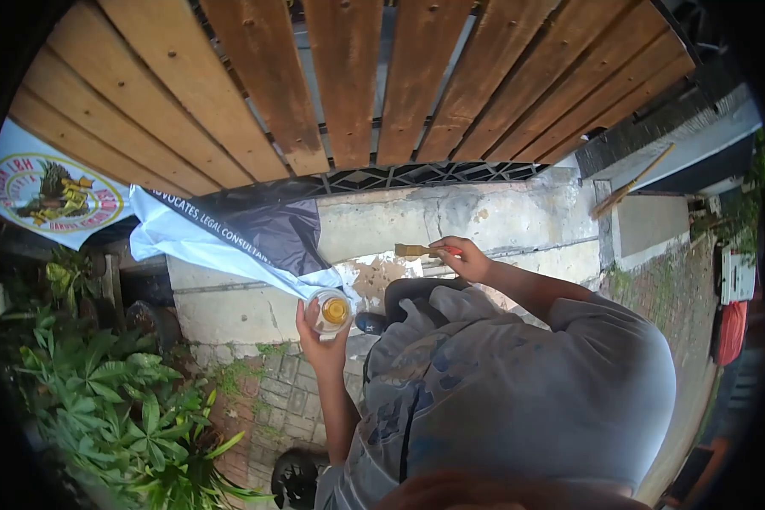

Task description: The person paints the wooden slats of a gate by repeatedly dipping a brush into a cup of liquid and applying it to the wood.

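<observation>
My left hand (319,340) is wrapped round a clear plastic cup (321,321) with amber liquid (336,310) in its bottom. My right hand (467,260) grips a paintbrush (414,251) by its red handle, the bristles pointing left. The brush is apart from the cup, up and to the right of it. Beyond both hands rises a slatted wooden gate (340,76). Its middle slats are a darker, redder brown than the pale ones at the left.
A printed banner (229,234) drapes over the pale concrete ledge (374,223) below the slats. Leafy plants (119,399) grow at lower left beside brick paving (285,391). A broom (633,183) leans at the right.
</observation>
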A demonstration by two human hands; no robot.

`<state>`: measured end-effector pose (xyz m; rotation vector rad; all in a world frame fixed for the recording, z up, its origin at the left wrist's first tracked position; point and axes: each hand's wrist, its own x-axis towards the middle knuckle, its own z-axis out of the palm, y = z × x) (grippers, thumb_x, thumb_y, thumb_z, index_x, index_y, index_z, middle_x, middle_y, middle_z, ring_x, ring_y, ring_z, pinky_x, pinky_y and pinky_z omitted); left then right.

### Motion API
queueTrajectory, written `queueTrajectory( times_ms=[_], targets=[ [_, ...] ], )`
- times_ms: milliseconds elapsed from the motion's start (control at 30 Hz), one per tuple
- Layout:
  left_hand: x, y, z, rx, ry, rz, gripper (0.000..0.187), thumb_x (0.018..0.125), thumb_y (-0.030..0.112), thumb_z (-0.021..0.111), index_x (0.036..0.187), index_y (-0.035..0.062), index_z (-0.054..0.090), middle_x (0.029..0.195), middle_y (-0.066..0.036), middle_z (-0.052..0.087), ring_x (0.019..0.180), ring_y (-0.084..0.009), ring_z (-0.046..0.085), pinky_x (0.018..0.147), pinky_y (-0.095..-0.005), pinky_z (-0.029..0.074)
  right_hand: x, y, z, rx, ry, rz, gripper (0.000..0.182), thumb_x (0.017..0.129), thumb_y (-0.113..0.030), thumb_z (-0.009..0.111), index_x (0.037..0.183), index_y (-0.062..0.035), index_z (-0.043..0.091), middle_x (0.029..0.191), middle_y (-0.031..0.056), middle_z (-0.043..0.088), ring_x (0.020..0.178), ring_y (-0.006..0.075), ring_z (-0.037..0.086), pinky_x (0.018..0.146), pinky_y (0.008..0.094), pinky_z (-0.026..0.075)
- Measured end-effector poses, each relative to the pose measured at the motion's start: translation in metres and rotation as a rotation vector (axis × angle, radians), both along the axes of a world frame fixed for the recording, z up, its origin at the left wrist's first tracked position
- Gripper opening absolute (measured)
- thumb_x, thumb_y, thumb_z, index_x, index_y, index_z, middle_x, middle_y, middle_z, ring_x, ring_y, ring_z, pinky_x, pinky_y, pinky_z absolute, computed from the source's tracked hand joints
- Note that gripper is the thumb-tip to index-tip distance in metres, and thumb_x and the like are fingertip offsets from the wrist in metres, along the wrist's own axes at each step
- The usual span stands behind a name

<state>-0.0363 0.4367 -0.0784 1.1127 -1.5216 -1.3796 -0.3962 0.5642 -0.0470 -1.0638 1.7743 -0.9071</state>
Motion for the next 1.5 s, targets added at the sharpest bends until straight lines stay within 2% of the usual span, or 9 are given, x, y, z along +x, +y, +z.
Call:
queueTrajectory(
  times_ms=[33, 67, 133, 200, 567, 700, 900, 1133, 1500],
  targets=[
    [-0.004, -0.006, -0.002, 0.008, -0.018, -0.013, 0.108, 0.074, -0.007, 0.089, 0.163, 0.0042, 0.028, 0.152, -0.023, 0.053, 0.14, -0.0337, 0.053, 0.113, -0.0444, 0.048, 0.002, -0.002, -0.022, -0.182, -0.136, -0.035, 0.031, 0.111, -0.021, 0.055, 0.128, 0.0036, 0.066, 0.111, 0.0132, 0.074, 0.104, 0.0196, 0.069, 0.097, 0.0369, 0.053],
    [-0.012, -0.014, 0.0, 0.014, -0.03, -0.033, 0.108, 0.074, -0.006, 0.089, 0.162, 0.0028, 0.028, 0.152, -0.023, 0.053, 0.14, -0.0329, 0.054, 0.113, -0.0434, 0.049, 0.007, -0.012, -0.023, -0.162, -0.152, 0.003, 0.031, 0.111, -0.021, 0.055, 0.128, 0.0036, 0.066, 0.111, 0.0132, 0.074, 0.104, 0.0196, 0.069, 0.097, 0.0369, 0.053],
    [-0.026, -0.028, 0.002, -0.013, -0.023, -0.047, 0.107, 0.075, -0.005, 0.089, 0.162, 0.0003, 0.028, 0.15, -0.023, 0.055, 0.138, -0.0314, 0.056, 0.113, -0.0425, 0.049, 0.021, -0.029, -0.007, -0.408, -0.542, -0.117, 0.03, 0.112, -0.021, 0.054, 0.124, 0.0047, 0.065, 0.111, 0.0137, 0.073, 0.106, 0.0197, 0.068, 0.099, 0.0367, 0.052],
    [-0.039, -0.041, 0.009, -0.013, -0.033, -0.029, 0.106, 0.076, -0.005, 0.089, 0.162, -0.0006, 0.027, 0.15, -0.023, 0.055, 0.135, -0.0311, 0.058, 0.113, -0.042, 0.05, 0.035, -0.052, 0.013, -0.449, -0.598, -0.121, 0.027, 0.112, -0.02, 0.055, 0.119, 0.0033, 0.065, 0.111, 0.0144, 0.073, 0.107, 0.0184, 0.067, 0.099, 0.0359, 0.051],
    [-0.127, -0.098, 0.003, -0.048, 0.081, -0.042, 0.107, 0.079, -0.003, 0.088, 0.163, -0.001, 0.02, 0.144, -0.024, 0.059, 0.13, -0.0301, 0.063, 0.11, -0.0404, 0.051, 0.005, -0.141, 0.039, -0.532, -0.427, -0.056, 0.011, 0.105, -0.005, 0.056, 0.108, 0.0014, 0.065, 0.106, 0.0155, 0.067, 0.099, 0.0224, 0.063, 0.09, 0.0376, 0.052],
    [-0.156, -0.122, -0.025, -0.091, -0.032, 0.019, 0.109, 0.079, -0.001, 0.089, 0.163, -0.0022, 0.018, 0.142, -0.023, 0.06, 0.128, -0.0305, 0.064, 0.109, -0.0407, 0.051, -0.031, -0.187, 0.011, -0.605, 0.034, 0.141, 0.006, 0.092, -0.002, 0.066, 0.098, -0.0028, 0.069, 0.095, 0.0109, 0.07, 0.095, 0.0255, 0.065, 0.091, 0.0405, 0.047],
    [-0.188, -0.159, -0.116, -0.233, -0.147, 0.068, 0.105, 0.079, 0.008, 0.091, 0.159, -0.005, 0.024, 0.139, -0.024, 0.063, 0.126, -0.0365, 0.065, 0.106, -0.0439, 0.052, -0.05, -0.258, -0.075, -0.617, 0.398, 0.398, 0.014, 0.082, -0.011, 0.077, 0.096, -0.0097, 0.072, 0.088, 0.0045, 0.071, 0.093, 0.0243, 0.066, 0.096, 0.0401, 0.039],
    [-0.204, -0.223, -0.284, -0.31, -0.182, 0.108, 0.1, 0.079, 0.018, 0.092, 0.156, -0.0059, 0.034, 0.137, -0.024, 0.065, 0.121, -0.0425, 0.066, 0.103, -0.0478, 0.053, -0.041, -0.322, -0.256, -0.469, 0.414, 0.362, 0.012, 0.083, -0.012, 0.076, 0.094, -0.0085, 0.073, 0.086, 0.0071, 0.069, 0.09, 0.0263, 0.066, 0.095, 0.0407, 0.04],
    [-0.19, -0.306, -0.446, -0.446, -0.038, 0.108, 0.102, 0.079, 0.025, 0.09, 0.158, -0.0033, 0.033, 0.132, -0.022, 0.068, 0.117, -0.0412, 0.068, 0.101, -0.0484, 0.053, -0.032, -0.398, -0.409, -0.695, 0.458, 0.368, 0.01, 0.084, -0.01, 0.075, 0.091, -0.0068, 0.069, 0.088, 0.0085, 0.07, 0.087, 0.0279, 0.065, 0.09, 0.04, 0.043]
  ],
)
